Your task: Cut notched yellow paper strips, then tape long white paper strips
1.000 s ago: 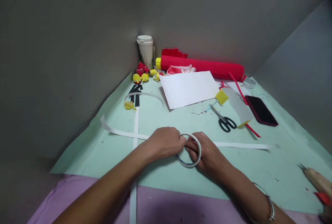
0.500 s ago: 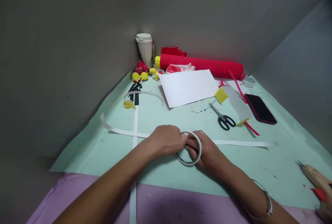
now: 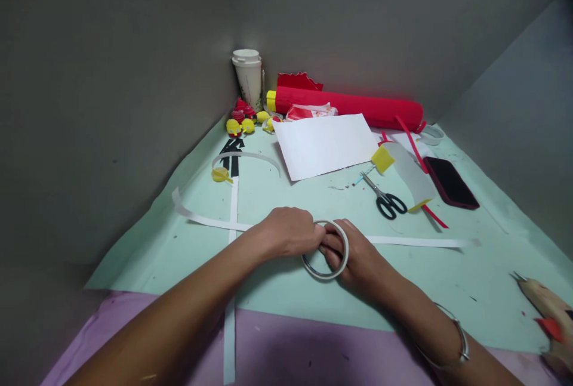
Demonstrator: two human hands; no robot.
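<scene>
A thin white ring that looks like a roll of tape (image 3: 326, 277) stands tilted between my two hands, above the mat. My right hand (image 3: 360, 258) is closed on it, with fingers curled through its opening. At the upper left of the ring, the closed fingers of my left hand (image 3: 289, 232) pinch at its edge; whatever is between the fingertips is hidden. Under the hands runs a long white paper strip (image 3: 416, 243), curling up at its left end. It crosses another white strip (image 3: 230, 338) left of my hands.
Scissors (image 3: 385, 198) and a phone (image 3: 451, 183) lie to the right. Farther back are a white sheet (image 3: 329, 146), a red roll (image 3: 349, 108), a lidded cup (image 3: 249, 82), black strips (image 3: 230, 156) and small yellow pieces (image 3: 233, 127). A pointed tool (image 3: 539, 302) lies at the right edge.
The whole scene sits slightly higher in view, from a small tilt of my head. My hands and the tape roll keep nearly the same pose.
</scene>
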